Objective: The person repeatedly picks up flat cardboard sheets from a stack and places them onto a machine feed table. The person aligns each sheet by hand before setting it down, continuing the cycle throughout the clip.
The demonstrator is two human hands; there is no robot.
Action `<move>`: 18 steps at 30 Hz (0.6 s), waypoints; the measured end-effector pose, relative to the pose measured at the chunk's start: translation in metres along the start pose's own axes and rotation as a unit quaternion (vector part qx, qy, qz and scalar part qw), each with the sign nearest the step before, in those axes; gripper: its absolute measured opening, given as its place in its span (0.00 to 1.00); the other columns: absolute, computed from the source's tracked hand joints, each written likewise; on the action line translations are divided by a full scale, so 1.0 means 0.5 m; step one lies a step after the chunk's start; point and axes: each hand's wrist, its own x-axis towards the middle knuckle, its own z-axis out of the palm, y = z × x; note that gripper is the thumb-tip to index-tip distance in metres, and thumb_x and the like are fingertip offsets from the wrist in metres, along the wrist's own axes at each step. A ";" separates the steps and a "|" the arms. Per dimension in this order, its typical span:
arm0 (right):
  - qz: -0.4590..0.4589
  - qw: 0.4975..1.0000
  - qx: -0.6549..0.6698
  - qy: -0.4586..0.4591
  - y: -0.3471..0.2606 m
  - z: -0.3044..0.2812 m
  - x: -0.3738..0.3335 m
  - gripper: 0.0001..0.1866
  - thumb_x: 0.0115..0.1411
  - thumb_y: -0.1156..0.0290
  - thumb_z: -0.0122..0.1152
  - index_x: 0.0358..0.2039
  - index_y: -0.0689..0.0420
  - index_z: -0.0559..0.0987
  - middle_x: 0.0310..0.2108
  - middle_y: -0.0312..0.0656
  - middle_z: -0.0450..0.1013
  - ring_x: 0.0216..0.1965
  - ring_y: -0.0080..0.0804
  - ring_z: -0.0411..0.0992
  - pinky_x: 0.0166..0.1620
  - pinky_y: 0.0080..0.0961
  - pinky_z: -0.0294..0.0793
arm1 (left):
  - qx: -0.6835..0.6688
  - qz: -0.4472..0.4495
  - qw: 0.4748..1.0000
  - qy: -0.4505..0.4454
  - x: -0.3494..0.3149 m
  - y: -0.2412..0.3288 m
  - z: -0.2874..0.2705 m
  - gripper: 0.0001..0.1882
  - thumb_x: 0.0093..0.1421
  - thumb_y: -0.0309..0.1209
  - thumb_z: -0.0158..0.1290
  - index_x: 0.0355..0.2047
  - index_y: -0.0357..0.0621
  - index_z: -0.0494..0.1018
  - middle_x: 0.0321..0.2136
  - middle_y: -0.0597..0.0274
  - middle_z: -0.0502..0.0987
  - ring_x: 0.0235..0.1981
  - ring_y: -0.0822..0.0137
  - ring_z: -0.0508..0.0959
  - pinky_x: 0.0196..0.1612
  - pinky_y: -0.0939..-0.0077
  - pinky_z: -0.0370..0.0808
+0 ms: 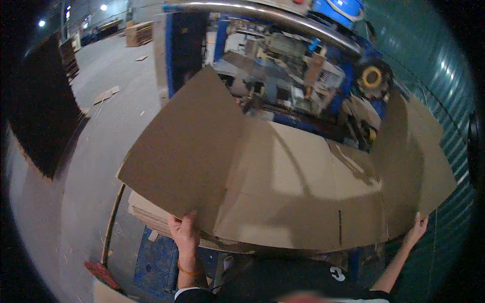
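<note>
A large creased cardboard sheet (pixel 187 146) spans the space in front of me, its left and right panels bent upward. My left hand (pixel 185 231) pinches its near edge at the left, the thumb on top. At the right end, my right hand (pixel 417 230) grips the near edge of the other raised panel. Under the sheet, a stack of flat cardboard (pixel 149 209) shows at the left; the rest of the stack is mostly hidden.
Beyond the sheet stands a blue machine with a metal roller (pixel 273 19) and a blue bucket (pixel 339 11) on top. A red-headed broom (pixel 103 275) lies at lower left. Dark upright sheets (pixel 43 106) stand left; a green corrugated wall (pixel 429 45) runs along the right.
</note>
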 end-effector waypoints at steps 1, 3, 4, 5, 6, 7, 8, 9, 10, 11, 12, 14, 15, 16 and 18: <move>0.032 0.997 -0.069 0.005 -0.010 0.000 -0.031 0.21 0.56 0.68 0.57 0.48 0.66 0.70 0.45 0.45 0.70 0.43 0.34 0.67 0.48 0.27 0.63 | 0.049 0.027 0.997 -0.053 -0.010 0.012 0.008 0.12 0.51 0.23 0.52 0.37 0.36 0.70 0.33 0.65 0.73 0.33 0.74 0.70 0.38 0.79 0.66; 0.077 0.986 -0.149 -0.020 -0.016 -0.007 -0.103 0.19 0.55 0.67 0.58 0.44 0.65 0.73 0.42 0.46 0.72 0.39 0.34 0.68 0.45 0.27 0.65 | 0.153 0.068 0.978 -0.127 -0.033 0.023 0.041 0.11 0.51 0.23 0.52 0.36 0.35 0.71 0.34 0.66 0.73 0.33 0.75 0.69 0.38 0.80 0.65; 0.107 0.981 -0.153 -0.047 -0.014 -0.004 -0.137 0.18 0.55 0.67 0.59 0.42 0.65 0.74 0.41 0.46 0.73 0.38 0.34 0.69 0.43 0.28 0.66 | 0.204 0.097 0.959 -0.169 -0.041 0.033 0.061 0.10 0.52 0.24 0.52 0.36 0.35 0.71 0.34 0.66 0.73 0.34 0.75 0.69 0.38 0.80 0.65; 0.046 0.970 -0.214 -0.109 -0.012 -0.002 -0.162 0.16 0.56 0.68 0.58 0.41 0.65 0.75 0.42 0.47 0.72 0.39 0.35 0.69 0.44 0.28 0.67 | 0.276 0.104 0.935 -0.195 -0.045 0.037 0.086 0.14 0.51 0.23 0.52 0.41 0.34 0.71 0.40 0.61 0.72 0.40 0.70 0.70 0.44 0.77 0.65; 0.008 0.959 -0.233 -0.163 -0.012 0.002 -0.177 0.14 0.56 0.70 0.56 0.41 0.63 0.75 0.42 0.48 0.72 0.41 0.37 0.70 0.45 0.30 0.67 | 0.342 0.122 0.905 -0.220 -0.051 0.042 0.110 0.19 0.51 0.23 0.52 0.45 0.34 0.70 0.45 0.55 0.71 0.46 0.65 0.70 0.49 0.74 0.64; -0.078 0.958 -0.175 -0.215 -0.013 0.005 -0.192 0.12 0.56 0.72 0.55 0.41 0.61 0.75 0.43 0.49 0.72 0.42 0.40 0.70 0.46 0.31 0.68 | 0.376 0.186 0.868 -0.266 -0.050 0.035 0.139 0.22 0.50 0.22 0.52 0.48 0.34 0.69 0.50 0.51 0.69 0.51 0.62 0.69 0.53 0.71 0.63; -0.114 0.956 -0.092 -0.255 -0.007 0.028 -0.203 0.11 0.56 0.77 0.53 0.41 0.58 0.75 0.44 0.51 0.72 0.43 0.45 0.71 0.47 0.35 0.68 | 0.416 0.172 0.837 -0.312 -0.060 0.040 0.156 0.26 0.49 0.20 0.50 0.52 0.38 0.67 0.55 0.47 0.63 0.57 0.57 0.63 0.58 0.68 0.58; -0.203 0.929 -0.085 -0.296 -0.010 0.043 -0.212 0.13 0.55 0.77 0.52 0.42 0.57 0.75 0.46 0.50 0.71 0.46 0.45 0.70 0.49 0.37 0.67 | 0.412 0.202 0.812 -0.361 -0.067 0.039 0.171 0.26 0.49 0.19 0.49 0.52 0.39 0.67 0.55 0.48 0.64 0.57 0.56 0.63 0.58 0.67 0.58; -0.248 0.892 -0.117 -0.360 -0.009 0.056 -0.219 0.14 0.54 0.77 0.52 0.42 0.55 0.75 0.47 0.48 0.70 0.49 0.45 0.69 0.51 0.40 0.66 | 0.441 0.213 0.785 -0.380 -0.076 0.031 0.187 0.26 0.49 0.18 0.48 0.52 0.39 0.67 0.55 0.49 0.64 0.57 0.56 0.64 0.58 0.67 0.58; -0.286 0.865 -0.120 -0.394 -0.010 0.073 -0.227 0.16 0.51 0.75 0.53 0.43 0.53 0.75 0.49 0.46 0.69 0.50 0.44 0.67 0.52 0.41 0.64 | 0.446 0.216 0.769 -0.402 -0.088 0.024 0.196 0.27 0.48 0.17 0.47 0.52 0.40 0.67 0.55 0.49 0.64 0.57 0.55 0.63 0.58 0.67 0.57; -0.305 0.820 -0.164 -0.456 -0.009 0.085 -0.232 0.19 0.49 0.73 0.55 0.44 0.51 0.75 0.50 0.44 0.68 0.52 0.44 0.66 0.54 0.42 0.62 | 0.464 0.211 0.755 -0.412 -0.102 0.015 0.202 0.27 0.48 0.17 0.46 0.52 0.40 0.67 0.55 0.50 0.64 0.57 0.55 0.63 0.59 0.67 0.57; -0.315 0.801 -0.156 -0.485 -0.004 0.104 -0.240 0.21 0.47 0.71 0.56 0.45 0.49 0.75 0.53 0.42 0.66 0.54 0.43 0.63 0.55 0.43 0.60 | 0.503 0.244 0.692 -0.456 -0.119 -0.008 0.213 0.29 0.45 0.15 0.44 0.51 0.44 0.69 0.55 0.53 0.65 0.57 0.53 0.62 0.59 0.63 0.56; -0.320 0.777 -0.164 -0.517 0.001 0.108 -0.240 0.22 0.46 0.70 0.56 0.46 0.47 0.75 0.54 0.41 0.65 0.55 0.42 0.62 0.56 0.43 0.59 | 0.574 0.263 0.603 -0.489 -0.130 -0.022 0.215 0.28 0.46 0.16 0.44 0.50 0.47 0.70 0.55 0.54 0.65 0.57 0.52 0.62 0.59 0.61 0.57; -0.329 0.781 -0.155 -0.509 0.007 0.107 -0.241 0.22 0.46 0.70 0.56 0.46 0.47 0.74 0.55 0.41 0.63 0.56 0.42 0.61 0.56 0.43 0.59 | 0.618 0.285 0.518 -0.518 -0.142 -0.031 0.215 0.27 0.47 0.17 0.44 0.49 0.49 0.71 0.54 0.56 0.65 0.57 0.52 0.62 0.59 0.59 0.57; -0.346 0.786 -0.125 -0.496 0.021 0.102 -0.234 0.23 0.46 0.68 0.56 0.47 0.46 0.74 0.56 0.40 0.61 0.57 0.41 0.59 0.56 0.43 0.58 | 0.638 0.303 0.465 -0.534 -0.151 -0.043 0.214 0.24 0.49 0.20 0.46 0.48 0.53 0.71 0.54 0.58 0.66 0.56 0.51 0.63 0.59 0.54 0.57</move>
